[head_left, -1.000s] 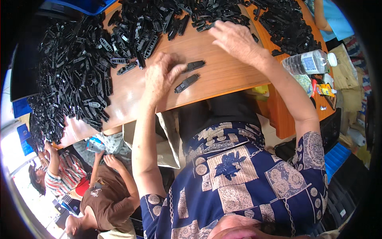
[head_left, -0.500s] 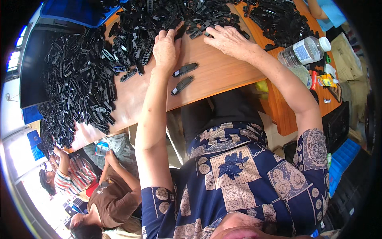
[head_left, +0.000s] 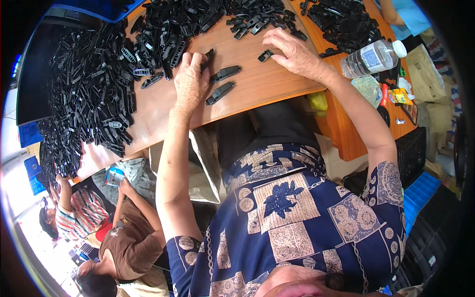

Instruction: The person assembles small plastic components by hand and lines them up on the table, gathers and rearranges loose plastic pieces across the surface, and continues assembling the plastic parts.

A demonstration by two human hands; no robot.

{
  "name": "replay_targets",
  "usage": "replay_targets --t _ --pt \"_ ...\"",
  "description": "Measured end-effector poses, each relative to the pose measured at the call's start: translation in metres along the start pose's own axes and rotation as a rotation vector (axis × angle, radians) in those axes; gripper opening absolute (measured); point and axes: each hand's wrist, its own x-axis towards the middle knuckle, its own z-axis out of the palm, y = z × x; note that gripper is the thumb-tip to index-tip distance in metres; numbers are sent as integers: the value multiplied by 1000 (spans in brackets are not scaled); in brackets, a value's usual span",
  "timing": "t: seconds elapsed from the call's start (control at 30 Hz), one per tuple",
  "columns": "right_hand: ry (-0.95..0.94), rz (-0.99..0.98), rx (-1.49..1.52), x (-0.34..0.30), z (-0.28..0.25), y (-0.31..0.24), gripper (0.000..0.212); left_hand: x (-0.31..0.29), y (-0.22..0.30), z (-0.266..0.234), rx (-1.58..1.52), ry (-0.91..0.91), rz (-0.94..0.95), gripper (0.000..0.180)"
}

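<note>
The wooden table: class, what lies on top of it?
On the wooden table lie heaps of black plastic parts and a clear plastic bottle. Whatever sits beneath the heaps is hidden.

Bright even daylight, soft shadows, blown-out glare at lower left (fisheye bending, dark rim), sharp centre

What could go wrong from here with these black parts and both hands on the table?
The left hand is lifting a black part right beside the pile; it may snag and scatter neighbours. Two finished pieces lie near the table edge and might get knocked off. The right hand could brush the water bottle.
</note>
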Motion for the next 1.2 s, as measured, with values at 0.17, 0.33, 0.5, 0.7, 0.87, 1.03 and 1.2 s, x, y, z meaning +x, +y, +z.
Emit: replay_targets --t 0.17,0.33,0.5,0.7,0.87,1.03,1.2 --pt "-83 179 -8 1 4 -6 29 0 -2 2 -59 49 111 17" --pt "-118 59 -115 7 8 -3 22 16 13 -2 2 -6 128 14" --pt "-158 18 -136 10 1 -10 17 25 12 4 -255 -64 41 27" --pt "-158 -70 -262 26 -2 -26 16 43 -7 -3 118 -82 300 34" --pt "7 256 452 21 11 -22 23 30 7 -10 -4 -156 219 28" --pt "-15 -19 -236 7 4 -4 21 16 1 -1 -146 -61 79 26" --pt "-127 -32 -456 17 -6 -13 17 11 -6 5 -211 -53 65 22"
